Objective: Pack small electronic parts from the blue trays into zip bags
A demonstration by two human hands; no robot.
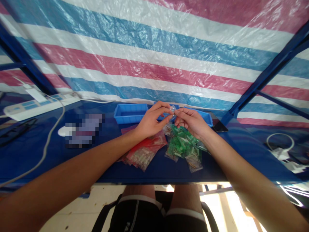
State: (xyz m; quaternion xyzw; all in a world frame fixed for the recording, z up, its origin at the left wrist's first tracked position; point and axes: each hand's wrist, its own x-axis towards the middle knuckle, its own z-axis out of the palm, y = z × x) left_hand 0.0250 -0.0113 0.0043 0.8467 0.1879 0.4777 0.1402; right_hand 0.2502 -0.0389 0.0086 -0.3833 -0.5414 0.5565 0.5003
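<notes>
A small clear plastic bag (172, 110) is pinched between the fingertips of my left hand (151, 120) and my right hand (189, 122), above the blue tabletop. Beneath my right wrist lies a heap of small bags with green contents (181, 144). A pile of red-tinted small bags (144, 152) sits under my left wrist, touching the green heap's left side. Behind my hands stand blue plastic trays (130, 113), partly hidden by my fingers. What the clear bag contains is too small to tell.
A white power strip (36, 106) with a white cable lies at the far left of the blue table (166, 172). Beside a pixelated object (84, 130) is a white computer mouse (63, 130). A dark phone (219, 127) lies at the right. A striped tarp (154, 54) hangs behind.
</notes>
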